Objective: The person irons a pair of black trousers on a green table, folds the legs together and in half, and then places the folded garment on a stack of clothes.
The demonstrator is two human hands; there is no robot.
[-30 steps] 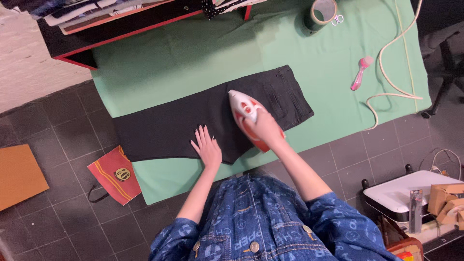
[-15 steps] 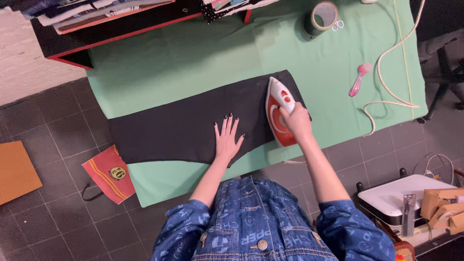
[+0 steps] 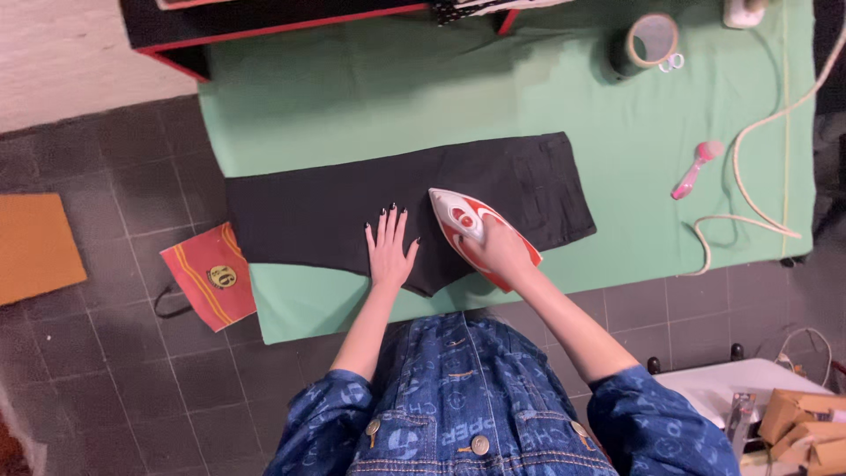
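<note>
One black garment [image 3: 352,211] lies flat across the green-covered table [image 3: 370,106]. My left hand [image 3: 389,251] rests on it, palm down, fingers spread and gripping nothing. My right hand [image 3: 500,251] is closed around the handle of one red-and-white iron [image 3: 463,220], whose soleplate sits on the garment just beside my left hand. One pale cord [image 3: 758,132] trails over the table's right side; its end is out of view. Counted also: one pink brush [image 3: 696,167], one roll of tape [image 3: 650,41], probably brown, and one red bag [image 3: 210,275] on the tiled floor.
</note>
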